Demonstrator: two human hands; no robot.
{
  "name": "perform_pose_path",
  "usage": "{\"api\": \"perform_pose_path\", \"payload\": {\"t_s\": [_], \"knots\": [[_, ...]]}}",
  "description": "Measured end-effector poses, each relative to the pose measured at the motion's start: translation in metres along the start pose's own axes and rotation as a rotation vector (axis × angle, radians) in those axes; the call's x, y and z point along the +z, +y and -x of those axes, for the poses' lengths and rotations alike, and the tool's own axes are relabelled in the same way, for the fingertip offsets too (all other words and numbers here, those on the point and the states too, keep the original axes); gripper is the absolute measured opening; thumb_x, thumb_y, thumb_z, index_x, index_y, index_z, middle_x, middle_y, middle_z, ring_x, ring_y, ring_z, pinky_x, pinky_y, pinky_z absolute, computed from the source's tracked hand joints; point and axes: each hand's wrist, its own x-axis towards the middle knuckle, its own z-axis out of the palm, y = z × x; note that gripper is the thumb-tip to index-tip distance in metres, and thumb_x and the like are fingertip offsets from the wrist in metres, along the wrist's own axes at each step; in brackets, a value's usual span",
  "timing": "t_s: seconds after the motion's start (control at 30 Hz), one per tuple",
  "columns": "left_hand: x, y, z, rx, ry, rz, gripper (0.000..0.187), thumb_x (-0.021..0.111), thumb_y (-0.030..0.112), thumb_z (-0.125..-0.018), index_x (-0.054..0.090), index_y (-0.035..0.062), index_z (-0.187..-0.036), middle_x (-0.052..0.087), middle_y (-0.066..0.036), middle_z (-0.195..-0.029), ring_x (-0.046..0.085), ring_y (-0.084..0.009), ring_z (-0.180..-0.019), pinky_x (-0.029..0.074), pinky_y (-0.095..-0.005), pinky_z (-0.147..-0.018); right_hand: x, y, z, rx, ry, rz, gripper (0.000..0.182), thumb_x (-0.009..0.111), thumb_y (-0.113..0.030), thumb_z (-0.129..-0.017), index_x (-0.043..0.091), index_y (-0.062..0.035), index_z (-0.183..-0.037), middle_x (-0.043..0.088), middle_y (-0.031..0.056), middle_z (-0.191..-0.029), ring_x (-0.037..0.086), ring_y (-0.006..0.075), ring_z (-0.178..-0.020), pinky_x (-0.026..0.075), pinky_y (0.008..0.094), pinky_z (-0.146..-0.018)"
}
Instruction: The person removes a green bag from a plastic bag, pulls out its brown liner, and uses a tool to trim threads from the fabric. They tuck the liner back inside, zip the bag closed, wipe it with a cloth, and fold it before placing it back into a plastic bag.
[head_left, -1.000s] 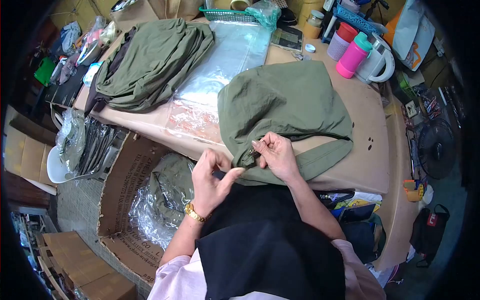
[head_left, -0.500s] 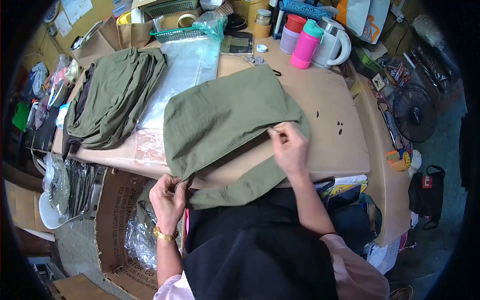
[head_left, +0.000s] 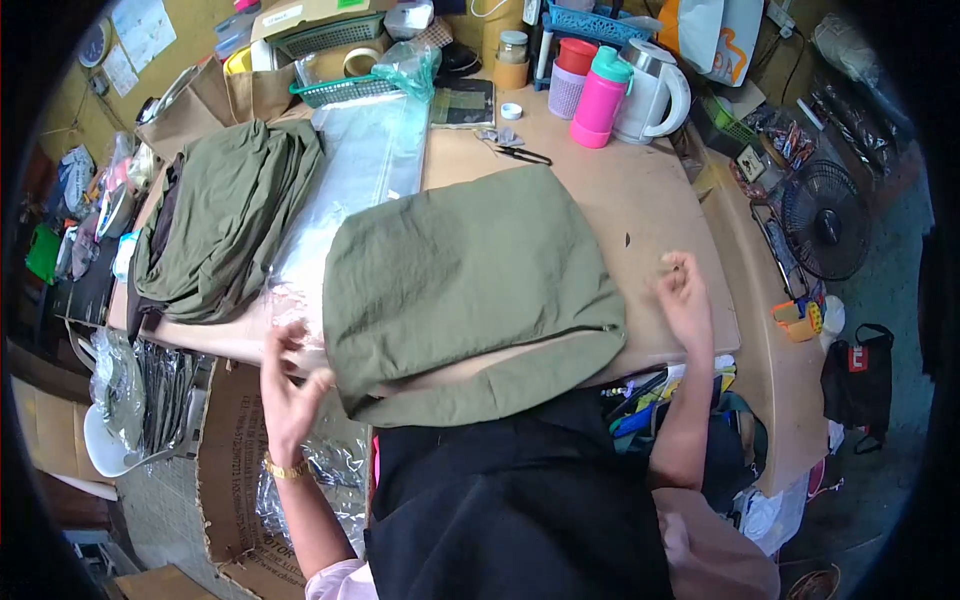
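An olive-green fabric bag (head_left: 460, 270) lies flat on the table, its wide strap (head_left: 490, 395) curving along the near side. A small dark spot shows at the strap's right end. My left hand (head_left: 292, 385) hovers just left of the bag, fingers and thumb apart, holding nothing. To the right of the bag and apart from it, my right hand (head_left: 686, 300) is low over the table with its fingers curled together. Something small and dark shows among those fingertips, too small to name. A small black piece (head_left: 627, 240) lies between the bag and that hand.
A pile of olive fabric (head_left: 225, 220) lies left, beside clear plastic sheets (head_left: 370, 160). Black thread snips (head_left: 525, 155) lie behind the bag. A pink bottle (head_left: 600, 100) and a kettle (head_left: 648, 95) stand at the back. A cardboard box (head_left: 228, 460) stands below the table's left edge.
Both hands have let go of the bag. My left hand has moved left and opened; my right hand has moved right to where several small dark pieces lay. The strap now lies closer to the bag.
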Motion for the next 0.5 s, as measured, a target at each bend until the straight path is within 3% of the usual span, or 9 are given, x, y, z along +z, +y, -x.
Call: {"api": "perform_pose_path", "payload": {"t_s": [0.03,0.07,0.17,0.2,0.27,0.33,0.37,0.5], "knots": [[0.002,-0.007,-0.018,0.108,0.043,-0.090,0.074,0.080,0.019,-0.074,0.048,0.0026,-0.138,0.056,-0.012,-0.125,0.053,-0.0233,-0.116,0.043,-0.0378,-0.098,0.006,-0.008,-0.020,-0.035,0.047,-0.016,0.033,0.074,-0.006,-0.085,0.054,-0.0042,-0.112,0.057,0.0021,-0.103,0.056,0.0082,-0.087,0.050,0.0265,-0.077],[0.010,-0.004,-0.034,0.124,0.081,-0.066,0.075,0.080,0.020,-0.075,0.048,0.0033,-0.140,0.055,-0.013,-0.125,0.053,-0.0247,-0.115,0.043,-0.0389,-0.101,0.014,-0.017,-0.038,-0.067,0.093,-0.034,0.033,0.072,-0.004,-0.087,0.055,-0.0030,-0.115,0.057,0.0023,-0.107,0.057,0.0081,-0.092,0.051,0.0239,-0.082],[0.039,-0.005,-0.086,0.155,0.098,-0.221,0.083,0.082,0.021,-0.077,0.041,0.0067,-0.147,0.054,-0.016,-0.136,0.052,-0.0279,-0.123,0.042,-0.0387,-0.101,0.075,-0.013,-0.099,-0.395,0.038,0.025,0.030,0.071,-0.009,-0.090,0.058,-0.0021,-0.116,0.061,0.0031,-0.110,0.059,0.0112,-0.094,0.051,0.0266,-0.087],[0.055,-0.005,-0.102,0.256,0.162,-0.127,0.064,0.080,0.023,-0.082,0.054,0.0045,-0.138,0.064,-0.017,-0.122,0.058,-0.0262,-0.117,0.043,-0.0381,-0.099,0.100,-0.021,-0.111,-0.474,0.076,0.002,0.025,0.070,-0.010,-0.091,0.060,-0.0014,-0.113,0.063,0.0034,-0.108,0.059,0.0113,-0.094,0.051,0.0268,-0.087],[0.060,-0.010,-0.132,0.171,0.085,-0.129,0.032,0.074,0.021,-0.089,0.070,-0.0002,-0.112,0.071,-0.007,-0.094,0.064,-0.0165,-0.090,0.048,-0.0317,-0.085,0.118,-0.028,-0.142,-0.516,-0.133,0.096,0.026,0.074,-0.021,-0.089,0.065,0.0000,-0.102,0.070,0.0058,-0.093,0.062,0.0129,-0.088,0.048,0.0282,-0.083],[0.054,-0.036,-0.157,0.075,0.143,0.222,0.022,0.068,0.019,-0.095,0.073,-0.0013,-0.088,0.064,0.005,-0.074,0.054,-0.0060,-0.069,0.046,-0.0241,-0.069,0.107,-0.030,-0.167,-0.399,-0.128,0.004,0.024,0.073,-0.021,-0.090,0.066,0.0005,-0.098,0.070,0.0043,-0.091,0.062,0.0116,-0.084,0.048,0.0280,-0.080],[0.045,-0.025,-0.157,0.109,0.246,0.201,0.024,0.067,0.019,-0.097,0.070,-0.0007,-0.085,0.059,0.009,-0.076,0.045,-0.0015,-0.067,0.040,-0.0196,-0.062,0.101,-0.030,-0.175,-0.288,-0.118,-0.086,0.022,0.072,-0.021,-0.091,0.067,0.0010,-0.094,0.070,0.0028,-0.090,0.061,0.0103,-0.081,0.048,0.0277,-0.077],[0.027,0.021,-0.163,0.198,0.245,0.197,0.023,0.068,0.020,-0.097,0.068,-0.0006,-0.086,0.062,0.006,-0.079,0.049,-0.0029,-0.073,0.041,-0.0197,-0.068,0.066,-0.074,-0.176,-0.388,-0.189,-0.337,0.020,0.070,-0.019,-0.092,0.068,0.0005,-0.095,0.070,0.0006,-0.086,0.061,0.0091,-0.077,0.048,0.0277,-0.072]]}}
